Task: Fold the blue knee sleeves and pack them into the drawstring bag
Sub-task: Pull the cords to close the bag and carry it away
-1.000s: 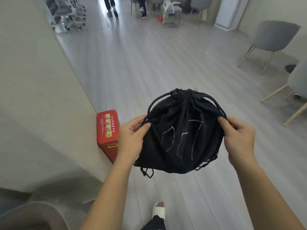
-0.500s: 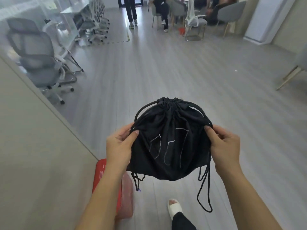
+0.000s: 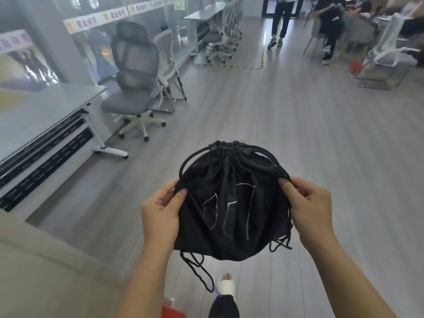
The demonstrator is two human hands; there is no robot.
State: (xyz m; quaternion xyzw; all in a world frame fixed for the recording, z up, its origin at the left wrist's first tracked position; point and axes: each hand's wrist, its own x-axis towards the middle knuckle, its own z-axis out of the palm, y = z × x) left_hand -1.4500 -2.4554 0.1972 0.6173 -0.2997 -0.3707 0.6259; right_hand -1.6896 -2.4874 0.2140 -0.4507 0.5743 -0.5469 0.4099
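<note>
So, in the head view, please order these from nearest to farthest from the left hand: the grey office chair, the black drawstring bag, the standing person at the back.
1. Black drawstring bag: gripped by the left hand.
2. Grey office chair: left, mid-room.
3. Standing person: far back, centre-right.

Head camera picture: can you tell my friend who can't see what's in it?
Two bare hands hold up a black drawstring bag with its top cinched shut, the left hand and right hand each pinching a side. Loose cords dangle below it. Behind are a grey floor, a grey office chair and a desk.
</note>
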